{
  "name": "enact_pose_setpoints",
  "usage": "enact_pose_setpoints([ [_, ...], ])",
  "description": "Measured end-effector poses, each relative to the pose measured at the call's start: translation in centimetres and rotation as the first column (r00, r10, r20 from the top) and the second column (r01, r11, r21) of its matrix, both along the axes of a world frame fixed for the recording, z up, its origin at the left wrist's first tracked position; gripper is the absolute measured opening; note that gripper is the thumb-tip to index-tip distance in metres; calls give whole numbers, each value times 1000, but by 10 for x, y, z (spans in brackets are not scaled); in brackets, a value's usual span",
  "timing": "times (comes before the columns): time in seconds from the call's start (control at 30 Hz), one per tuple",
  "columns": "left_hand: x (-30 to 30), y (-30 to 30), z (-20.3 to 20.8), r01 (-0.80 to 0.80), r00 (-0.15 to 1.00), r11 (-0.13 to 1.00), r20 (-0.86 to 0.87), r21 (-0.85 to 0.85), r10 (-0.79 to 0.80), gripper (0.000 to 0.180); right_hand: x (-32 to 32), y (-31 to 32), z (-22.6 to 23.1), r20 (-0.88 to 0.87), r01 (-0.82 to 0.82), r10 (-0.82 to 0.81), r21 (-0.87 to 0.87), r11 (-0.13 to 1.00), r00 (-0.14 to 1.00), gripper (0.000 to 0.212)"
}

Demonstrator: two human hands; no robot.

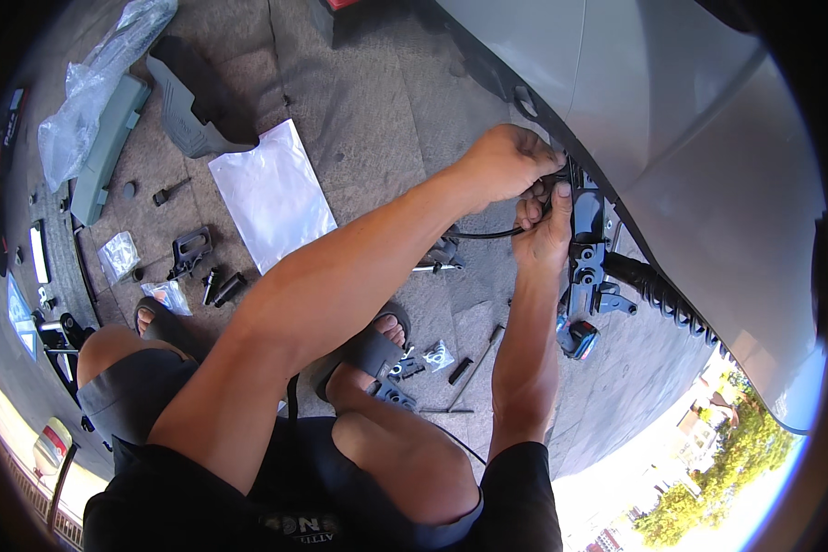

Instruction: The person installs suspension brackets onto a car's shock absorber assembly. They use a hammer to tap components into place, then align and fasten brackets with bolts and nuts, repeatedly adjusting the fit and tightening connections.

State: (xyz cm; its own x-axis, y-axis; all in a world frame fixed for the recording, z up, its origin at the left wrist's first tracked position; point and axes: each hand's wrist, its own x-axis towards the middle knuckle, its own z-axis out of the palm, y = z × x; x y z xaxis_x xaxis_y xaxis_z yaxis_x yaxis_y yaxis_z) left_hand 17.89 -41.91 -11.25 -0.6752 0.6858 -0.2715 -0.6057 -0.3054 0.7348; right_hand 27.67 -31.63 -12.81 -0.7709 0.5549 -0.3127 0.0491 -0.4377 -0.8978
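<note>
My left hand (508, 164) reaches across to the lower edge of a grey vehicle body panel (699, 184). Its fingers are pinched against dark parts under that edge; what they grip is hidden. Just below it, my right hand (546, 241) has its fingers curled round a thin black cable (489, 235), thumb pointing up. The cable runs off to the left, toward the ground. Beside the right hand is a dark metal bracket assembly (587, 267) with bolts. A black ribbed piece (658, 290) extends from it beneath the panel.
Near the bracket lies a blue and black tool (580, 339). A T-handled wrench (475, 370) and small plastic bags (439, 354) are by my feet. To the left lie a white sheet (274, 193), dark plastic trim (193, 97), a grey-green case (110, 152) and clear wrapping (92, 101).
</note>
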Motion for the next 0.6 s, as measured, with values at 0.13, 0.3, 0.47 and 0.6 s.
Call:
enact_pose_setpoints([
  [0.13, 2, -3, -4, -94, 944, 992, -325, -90, 60, 23, -3, -6, 5, -14, -22, 22, -14, 1000, 1000, 33],
  [0.3, 3, 2, -5, -5, 947, 996, -321, -87, -23, 21, -6, -15, 13, -15, 17, -17, -48, 999, 1000, 26],
  [0.47, 4, 6, -1, 64, 995, 998, -73, -19, -66, 18, -6, -15, 17, -5, 63, -64, -119, 991, 998, 23],
  [0.6, 5, 6, 3, 47, 998, 999, -31, -27, -48, 17, -2, -11, 17, -18, -8, 7, -75, 997, 1000, 21],
])
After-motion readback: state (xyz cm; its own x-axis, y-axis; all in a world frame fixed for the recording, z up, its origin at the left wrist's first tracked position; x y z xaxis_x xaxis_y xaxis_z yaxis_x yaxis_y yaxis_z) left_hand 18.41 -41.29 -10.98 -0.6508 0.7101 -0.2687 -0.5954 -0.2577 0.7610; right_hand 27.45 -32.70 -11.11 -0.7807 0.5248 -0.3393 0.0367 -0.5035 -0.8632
